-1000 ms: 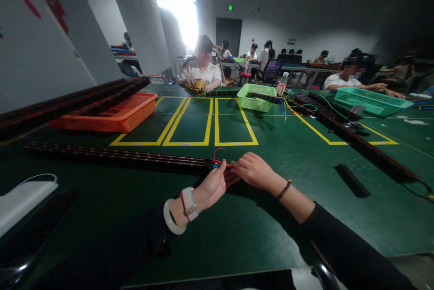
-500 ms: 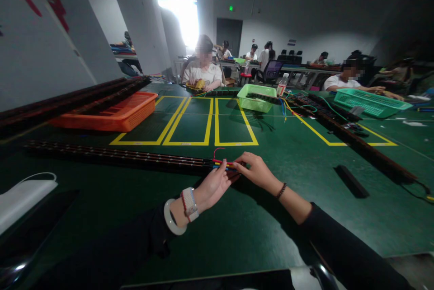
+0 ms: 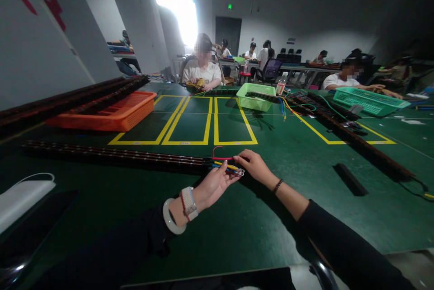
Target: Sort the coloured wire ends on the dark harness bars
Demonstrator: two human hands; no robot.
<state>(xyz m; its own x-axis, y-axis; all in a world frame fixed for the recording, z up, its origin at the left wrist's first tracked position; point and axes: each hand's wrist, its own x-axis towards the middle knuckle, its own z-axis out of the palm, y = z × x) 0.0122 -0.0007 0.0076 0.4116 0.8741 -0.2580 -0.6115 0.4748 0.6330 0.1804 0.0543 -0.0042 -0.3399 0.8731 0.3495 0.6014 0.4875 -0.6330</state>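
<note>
Long dark strips (image 3: 135, 156) lie side by side on the green table, with coloured wires coming out of their right end. My left hand (image 3: 213, 187) is closed on the yellow and blue wires (image 3: 226, 166), thumb on top and fingers underneath. Small shiny metal ends (image 3: 240, 172) stick out past its fingertips. Between thumb and fingers, my right hand (image 3: 255, 167) pinches a red wire (image 3: 224, 158), held apart above the others. A thin red loop (image 3: 214, 151) curls up beside the strip ends.
An orange basket (image 3: 135, 112) carries more long strips at the left. A light green basket (image 3: 257, 98) and a teal basket (image 3: 371, 101) stand farther back. One short black bar (image 3: 350, 179) lies at right. A person (image 3: 202, 71) sits across the table.
My right hand has moved slightly up and away from my left hand, drawing the red wire apart from the yellow and blue ones. The metal ends now show.
</note>
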